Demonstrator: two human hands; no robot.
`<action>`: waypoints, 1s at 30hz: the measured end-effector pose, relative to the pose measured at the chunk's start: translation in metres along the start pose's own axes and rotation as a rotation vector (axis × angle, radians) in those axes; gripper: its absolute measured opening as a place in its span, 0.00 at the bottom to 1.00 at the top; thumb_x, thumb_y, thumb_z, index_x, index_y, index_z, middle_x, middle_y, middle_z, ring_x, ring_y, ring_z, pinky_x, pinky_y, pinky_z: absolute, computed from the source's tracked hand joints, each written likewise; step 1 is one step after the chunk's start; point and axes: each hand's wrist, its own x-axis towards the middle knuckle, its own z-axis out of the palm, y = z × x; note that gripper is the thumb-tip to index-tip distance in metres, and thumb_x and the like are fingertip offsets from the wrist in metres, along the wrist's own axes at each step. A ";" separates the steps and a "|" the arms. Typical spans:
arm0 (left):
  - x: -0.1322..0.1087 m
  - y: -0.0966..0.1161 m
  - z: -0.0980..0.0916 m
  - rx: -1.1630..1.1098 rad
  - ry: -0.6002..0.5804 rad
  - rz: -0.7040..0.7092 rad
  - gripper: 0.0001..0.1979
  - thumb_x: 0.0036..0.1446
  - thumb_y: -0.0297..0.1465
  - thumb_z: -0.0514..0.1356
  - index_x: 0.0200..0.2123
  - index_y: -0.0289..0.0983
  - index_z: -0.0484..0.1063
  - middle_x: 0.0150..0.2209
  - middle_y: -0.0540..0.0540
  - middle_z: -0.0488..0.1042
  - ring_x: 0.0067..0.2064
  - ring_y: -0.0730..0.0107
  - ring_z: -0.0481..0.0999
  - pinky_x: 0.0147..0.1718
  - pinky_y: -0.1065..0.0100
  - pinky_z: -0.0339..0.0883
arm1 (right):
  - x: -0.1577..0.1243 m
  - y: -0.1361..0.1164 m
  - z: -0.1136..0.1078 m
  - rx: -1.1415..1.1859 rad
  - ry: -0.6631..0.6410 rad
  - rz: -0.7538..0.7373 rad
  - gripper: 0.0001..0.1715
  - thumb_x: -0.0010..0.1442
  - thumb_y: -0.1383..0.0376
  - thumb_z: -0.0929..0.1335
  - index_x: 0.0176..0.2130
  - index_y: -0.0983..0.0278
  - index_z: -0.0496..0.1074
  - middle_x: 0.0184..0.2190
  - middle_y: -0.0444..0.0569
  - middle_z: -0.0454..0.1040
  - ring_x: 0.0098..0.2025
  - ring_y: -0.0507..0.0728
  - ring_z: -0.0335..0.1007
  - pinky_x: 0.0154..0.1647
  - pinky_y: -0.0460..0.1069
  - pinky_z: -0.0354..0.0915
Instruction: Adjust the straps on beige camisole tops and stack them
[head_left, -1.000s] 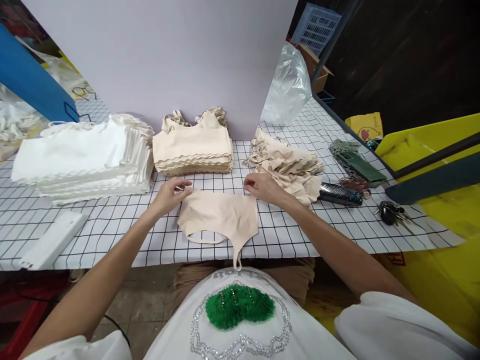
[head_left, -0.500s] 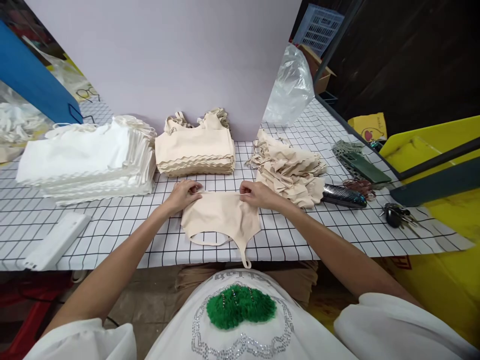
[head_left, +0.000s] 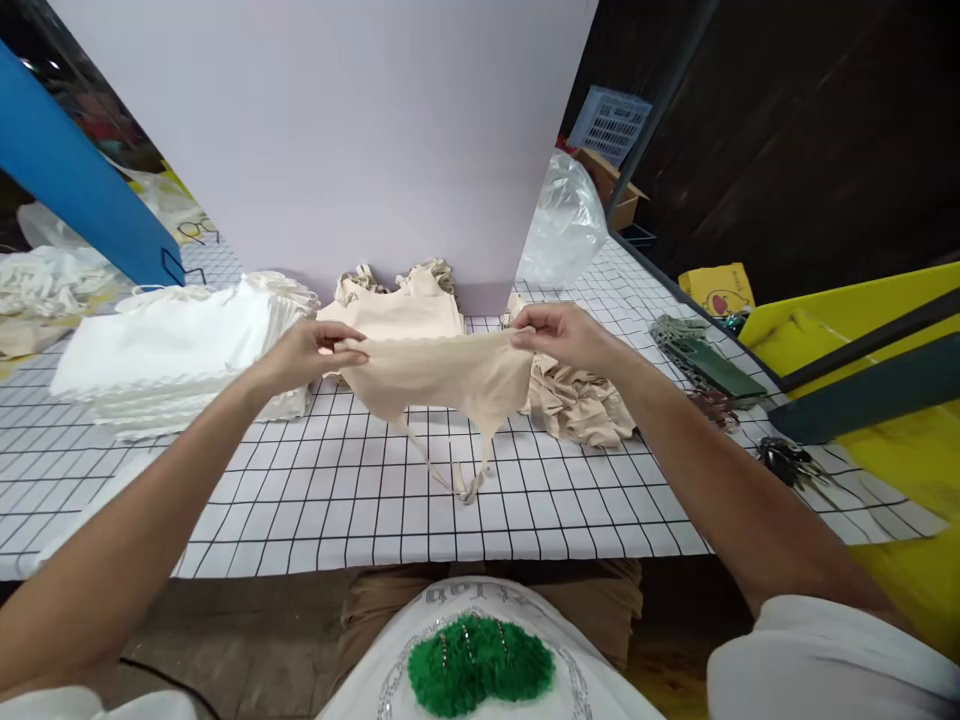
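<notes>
A beige strappy camisole top [head_left: 442, 375] hangs stretched between my two hands above the table, its wide edge up and its thin straps dangling down. My left hand [head_left: 311, 352] pinches one end of that edge, and my right hand [head_left: 562, 335] pinches the other end. Behind it lies a neat stack of beige tops [head_left: 397, 312], partly covered by the held one. Beyond my left forearm is a tall stack of white tops [head_left: 172, 345]. A loose, crumpled heap of beige tops [head_left: 585, 400] lies below my right hand.
A grid-patterned cloth covers the table [head_left: 420, 535]. To the right are a green phone [head_left: 712, 365] and a bunch of keys [head_left: 791, 465]. A pale upright panel [head_left: 337, 130] stands behind the stacks. A clear plastic bag [head_left: 566, 220] sits at the back right.
The beige top lay flat near the table's front edge; now it is lifted up and away from me. My hands have moved farther apart, pulling its edge wide.
</notes>
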 end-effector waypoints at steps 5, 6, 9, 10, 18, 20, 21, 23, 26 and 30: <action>0.013 0.055 -0.036 0.108 0.345 0.238 0.15 0.52 0.42 0.68 0.31 0.34 0.79 0.30 0.49 0.73 0.34 0.70 0.70 0.39 0.63 0.70 | 0.029 -0.028 -0.028 -0.071 0.312 -0.224 0.12 0.57 0.57 0.74 0.33 0.63 0.75 0.30 0.46 0.73 0.34 0.54 0.68 0.38 0.52 0.67; 0.009 0.063 -0.039 0.124 0.409 0.265 0.16 0.54 0.42 0.67 0.33 0.32 0.79 0.29 0.50 0.72 0.33 0.72 0.69 0.39 0.63 0.69 | 0.027 -0.034 -0.030 -0.095 0.372 -0.259 0.10 0.58 0.58 0.74 0.33 0.63 0.75 0.31 0.46 0.74 0.35 0.54 0.69 0.40 0.53 0.68; -0.017 0.069 -0.034 0.167 0.483 0.267 0.15 0.58 0.40 0.65 0.39 0.33 0.79 0.27 0.52 0.73 0.27 0.77 0.69 0.34 0.66 0.69 | 0.005 -0.043 -0.023 -0.192 0.455 -0.312 0.05 0.60 0.61 0.73 0.35 0.60 0.75 0.33 0.47 0.75 0.38 0.57 0.71 0.45 0.57 0.69; -0.030 0.063 -0.027 0.172 0.440 0.258 0.13 0.59 0.39 0.64 0.40 0.35 0.80 0.28 0.52 0.75 0.26 0.77 0.70 0.30 0.68 0.70 | -0.007 -0.039 -0.017 -0.222 0.427 -0.305 0.04 0.62 0.62 0.72 0.36 0.60 0.76 0.34 0.47 0.76 0.39 0.58 0.71 0.45 0.58 0.70; -0.129 -0.040 0.093 0.162 0.009 0.355 0.12 0.64 0.28 0.55 0.36 0.39 0.79 0.36 0.44 0.82 0.38 0.65 0.81 0.37 0.65 0.77 | -0.109 0.055 0.075 -0.387 -0.040 -0.316 0.11 0.68 0.70 0.65 0.35 0.61 0.74 0.33 0.51 0.76 0.42 0.61 0.69 0.45 0.59 0.67; -0.147 -0.052 0.109 0.204 -0.017 0.391 0.13 0.65 0.24 0.53 0.37 0.38 0.78 0.37 0.43 0.81 0.38 0.65 0.81 0.38 0.66 0.76 | -0.127 0.066 0.088 -0.418 -0.096 -0.355 0.12 0.68 0.71 0.63 0.35 0.63 0.73 0.34 0.52 0.76 0.42 0.60 0.68 0.45 0.59 0.64; -0.154 -0.054 0.113 0.222 -0.023 0.407 0.14 0.66 0.23 0.52 0.38 0.38 0.78 0.37 0.42 0.80 0.39 0.65 0.80 0.37 0.66 0.76 | -0.135 0.067 0.092 -0.426 -0.121 -0.368 0.13 0.68 0.72 0.63 0.34 0.63 0.73 0.35 0.52 0.76 0.42 0.60 0.67 0.46 0.58 0.64; -0.166 -0.053 0.113 0.243 -0.031 0.429 0.13 0.66 0.22 0.53 0.39 0.38 0.78 0.37 0.42 0.80 0.38 0.65 0.79 0.37 0.66 0.74 | -0.148 0.063 0.094 -0.436 -0.167 -0.374 0.13 0.68 0.73 0.62 0.34 0.63 0.72 0.35 0.52 0.75 0.42 0.59 0.66 0.46 0.58 0.63; -0.180 -0.041 0.106 0.221 -0.100 0.410 0.14 0.67 0.23 0.53 0.40 0.39 0.78 0.38 0.42 0.79 0.38 0.65 0.77 0.38 0.64 0.73 | -0.164 0.048 0.092 -0.468 -0.238 -0.354 0.14 0.69 0.72 0.62 0.33 0.63 0.71 0.34 0.51 0.75 0.42 0.58 0.67 0.49 0.59 0.62; -0.184 -0.018 0.098 0.126 -0.197 0.300 0.10 0.66 0.30 0.59 0.48 0.42 0.77 0.45 0.41 0.78 0.46 0.60 0.75 0.44 0.60 0.73 | -0.172 0.031 0.094 -0.510 -0.192 -0.352 0.08 0.69 0.64 0.65 0.42 0.63 0.74 0.43 0.55 0.77 0.49 0.62 0.71 0.60 0.67 0.57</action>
